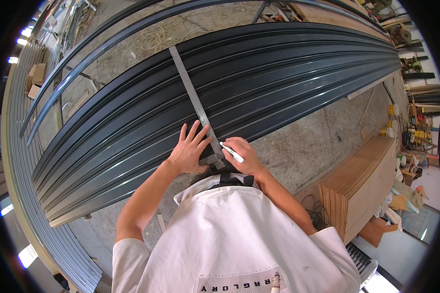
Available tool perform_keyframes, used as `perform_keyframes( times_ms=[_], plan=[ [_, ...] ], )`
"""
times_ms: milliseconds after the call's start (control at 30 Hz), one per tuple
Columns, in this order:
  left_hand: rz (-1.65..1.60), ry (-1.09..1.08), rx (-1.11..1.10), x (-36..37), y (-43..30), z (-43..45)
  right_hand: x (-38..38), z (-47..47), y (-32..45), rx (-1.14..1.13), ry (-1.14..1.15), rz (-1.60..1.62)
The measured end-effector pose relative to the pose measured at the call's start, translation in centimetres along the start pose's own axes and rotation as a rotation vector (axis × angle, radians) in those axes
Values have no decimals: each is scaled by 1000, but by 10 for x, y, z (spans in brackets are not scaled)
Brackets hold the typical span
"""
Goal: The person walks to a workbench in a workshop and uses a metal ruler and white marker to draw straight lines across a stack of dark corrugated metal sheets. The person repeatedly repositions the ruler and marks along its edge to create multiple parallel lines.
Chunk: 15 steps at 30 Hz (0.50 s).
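Observation:
A long steel ruler (189,86) lies across a row of dark grey metal profiles (264,73), which run side by side from left to right. Its near end meets a short cross piece (209,160) by the front profile, partly hidden by my hands. My left hand (189,152) is spread flat on the profiles, fingers apart, with fingertips at the ruler's left edge. Between the fingers of my right hand (244,154) is a white marker pen (233,152). The pen's tip points at the ruler's right edge near its near end.
Two long curved-looking metal bars (106,40) run beyond the profiles, with a tangled pale hose or cord (157,36) on the concrete floor. Stacked boards (359,183) stand at my right. Light grey lengths (55,241) are piled at left, near a cardboard box (36,75).

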<state>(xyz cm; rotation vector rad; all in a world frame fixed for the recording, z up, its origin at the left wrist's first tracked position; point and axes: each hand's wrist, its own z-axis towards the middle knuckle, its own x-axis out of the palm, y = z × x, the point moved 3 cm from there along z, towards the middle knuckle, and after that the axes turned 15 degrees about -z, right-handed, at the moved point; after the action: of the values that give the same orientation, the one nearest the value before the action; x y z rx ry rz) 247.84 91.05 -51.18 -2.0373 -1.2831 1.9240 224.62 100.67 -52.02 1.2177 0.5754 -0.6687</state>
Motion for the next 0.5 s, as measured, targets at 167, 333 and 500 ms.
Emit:
perform_keyframes(
  times_ms=[167,333,500],
  plan=[
    [-8,7,-6,1,1,-1,-3,1,1,-32,53,-2],
    [0,22,-16,1,1,-1,-3,-10,-6,-52,124,32],
    [-11,28,-16,-2,1,-1,-12,3,8,24,-69,1]
  ],
)
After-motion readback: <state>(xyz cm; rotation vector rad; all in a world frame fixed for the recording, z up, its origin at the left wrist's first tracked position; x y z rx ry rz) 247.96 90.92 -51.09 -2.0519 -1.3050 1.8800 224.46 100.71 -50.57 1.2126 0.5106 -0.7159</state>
